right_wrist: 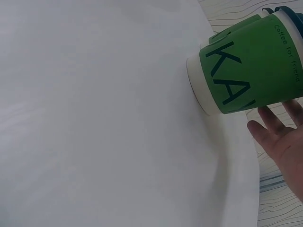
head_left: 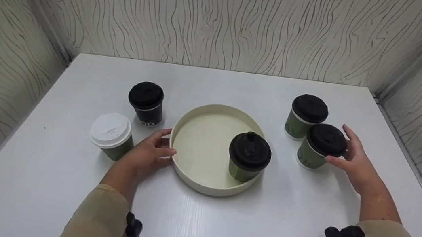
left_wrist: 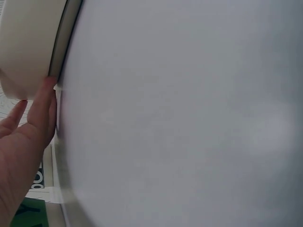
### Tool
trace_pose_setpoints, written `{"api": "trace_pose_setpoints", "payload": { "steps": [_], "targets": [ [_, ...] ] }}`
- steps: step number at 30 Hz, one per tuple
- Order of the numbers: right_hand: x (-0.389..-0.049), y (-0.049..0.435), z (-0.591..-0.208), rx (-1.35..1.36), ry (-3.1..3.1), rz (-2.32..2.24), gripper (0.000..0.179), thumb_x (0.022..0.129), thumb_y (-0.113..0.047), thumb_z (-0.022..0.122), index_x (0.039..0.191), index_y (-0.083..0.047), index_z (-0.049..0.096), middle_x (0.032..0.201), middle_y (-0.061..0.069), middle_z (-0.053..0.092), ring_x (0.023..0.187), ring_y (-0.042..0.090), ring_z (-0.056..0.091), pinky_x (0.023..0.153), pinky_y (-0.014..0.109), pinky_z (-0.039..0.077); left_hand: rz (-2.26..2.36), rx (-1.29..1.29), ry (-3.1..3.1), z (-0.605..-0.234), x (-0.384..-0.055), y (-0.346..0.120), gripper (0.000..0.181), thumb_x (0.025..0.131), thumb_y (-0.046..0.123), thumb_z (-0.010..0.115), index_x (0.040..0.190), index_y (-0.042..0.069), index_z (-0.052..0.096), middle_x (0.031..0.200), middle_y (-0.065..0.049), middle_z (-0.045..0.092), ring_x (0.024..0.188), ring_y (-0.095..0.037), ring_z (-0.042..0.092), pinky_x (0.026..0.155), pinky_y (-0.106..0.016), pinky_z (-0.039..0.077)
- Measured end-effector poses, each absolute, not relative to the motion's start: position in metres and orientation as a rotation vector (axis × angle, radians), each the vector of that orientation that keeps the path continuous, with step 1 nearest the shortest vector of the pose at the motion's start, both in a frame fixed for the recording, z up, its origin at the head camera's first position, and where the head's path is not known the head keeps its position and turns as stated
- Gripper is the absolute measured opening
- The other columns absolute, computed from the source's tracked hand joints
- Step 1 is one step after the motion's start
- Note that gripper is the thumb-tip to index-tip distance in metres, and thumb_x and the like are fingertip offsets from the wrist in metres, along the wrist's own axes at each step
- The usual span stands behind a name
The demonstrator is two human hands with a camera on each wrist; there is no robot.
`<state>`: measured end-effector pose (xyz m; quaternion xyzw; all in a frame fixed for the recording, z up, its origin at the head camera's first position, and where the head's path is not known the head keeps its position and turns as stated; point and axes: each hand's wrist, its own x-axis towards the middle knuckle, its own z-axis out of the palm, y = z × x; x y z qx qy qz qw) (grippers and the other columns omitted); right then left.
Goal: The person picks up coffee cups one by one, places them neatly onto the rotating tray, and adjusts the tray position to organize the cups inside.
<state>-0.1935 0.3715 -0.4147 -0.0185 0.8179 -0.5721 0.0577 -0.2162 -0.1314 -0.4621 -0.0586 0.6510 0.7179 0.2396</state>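
A round cream tray (head_left: 199, 145) lies mid-table with a black-lidded green paper cup (head_left: 249, 152) standing inside its right edge. My left hand (head_left: 151, 151) grips the tray's left rim, thumb at the top edge and fingers along the outer wall. In the left wrist view, those fingers (left_wrist: 40, 109) meet the tray's side (left_wrist: 28, 47). On the right, my right hand (head_left: 358, 164) is spread around the side of a nearer green cup with a black lid (head_left: 312, 152). The right wrist view shows separated fingers (right_wrist: 272, 125) beside this green cup (right_wrist: 255, 61).
Another black-lidded green cup (head_left: 302, 118) stands right behind the one by my right hand. Left of the tray are a black cup (head_left: 147, 104) and a white-lidded green cup (head_left: 113, 136), the latter close to my left wrist. Patterned panels (head_left: 223, 22) border the white table (head_left: 197, 222).
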Motion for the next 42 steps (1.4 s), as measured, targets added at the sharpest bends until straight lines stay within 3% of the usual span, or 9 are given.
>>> {"api": "trace_pose_setpoints", "payload": {
  "steps": [8, 11, 14, 16, 33, 42],
  "targets": [
    [-0.196, 0.369, -0.423, -0.051, 2.43, -1.832, 0.092, 0.084, -0.005, 0.063, 0.147, -0.027, -0.001, 0.153, 0.013, -0.004, 0.138, 0.034, 0.0, 0.11, 0.047, 0.005, 1.961, -0.155, 1.792, -0.463, -0.217, -0.132, 0.068, 0.079, -0.001, 0.066, 0.137, 0.021, 0.037, 0.132, -0.014, 0.043, 0.111, -0.026, 0.051, 0.088, -0.037, 0.047],
    [-0.196, 0.368, -0.425, -0.04, 2.406, -1.87, 0.09, 0.084, -0.006, 0.063, 0.147, -0.026, 0.002, 0.152, 0.013, -0.002, 0.138, 0.031, 0.002, 0.111, 0.031, 0.017, 1.95, -0.143, 1.794, -0.464, -0.217, -0.132, 0.069, 0.079, 0.0, 0.067, 0.138, 0.022, 0.036, 0.132, -0.013, 0.043, 0.111, -0.025, 0.05, 0.087, -0.036, 0.048],
    [-0.196, 0.366, -0.425, -0.045, 2.365, -1.924, 0.088, 0.084, -0.005, 0.064, 0.147, -0.024, 0.005, 0.151, 0.015, 0.001, 0.138, 0.029, 0.006, 0.1, 0.015, 0.031, 1.942, -0.136, 1.794, -0.464, -0.217, -0.132, 0.069, 0.079, 0.001, 0.067, 0.138, 0.022, 0.036, 0.132, -0.012, 0.043, 0.112, -0.024, 0.05, 0.087, -0.036, 0.048],
    [-0.196, 0.365, -0.425, -0.049, 2.338, -1.96, 0.087, 0.084, -0.004, 0.064, 0.146, -0.023, 0.006, 0.15, 0.017, 0.004, 0.137, 0.028, 0.009, 0.093, 0.01, 0.035, 1.946, -0.137, 1.785, -0.464, -0.217, -0.132, 0.07, 0.08, 0.001, 0.067, 0.138, 0.023, 0.035, 0.133, -0.012, 0.042, 0.112, -0.024, 0.051, 0.086, -0.036, 0.049],
    [-0.197, 0.365, -0.426, -0.027, 2.399, -1.897, 0.082, 0.085, -0.007, 0.063, 0.145, -0.018, 0.007, 0.15, 0.018, 0.005, 0.136, 0.026, 0.01, 0.086, 0.008, 0.036, 1.983, -0.129, 1.768, -0.462, -0.215, -0.131, 0.07, 0.079, 0.0, 0.066, 0.138, 0.021, 0.036, 0.133, -0.014, 0.042, 0.112, -0.025, 0.052, 0.087, -0.037, 0.048],
    [-0.196, 0.364, -0.428, -0.09, 2.336, -2.028, 0.073, 0.085, -0.003, 0.061, 0.14, -0.019, 0.016, 0.145, 0.017, 0.011, 0.129, 0.019, 0.02, 0.085, 0.009, 0.039, 1.965, -0.131, 1.78, -0.463, -0.215, -0.131, 0.069, 0.08, 0.0, 0.065, 0.138, 0.021, 0.034, 0.133, -0.014, 0.042, 0.112, -0.025, 0.051, 0.087, -0.037, 0.048]
  ]
}}
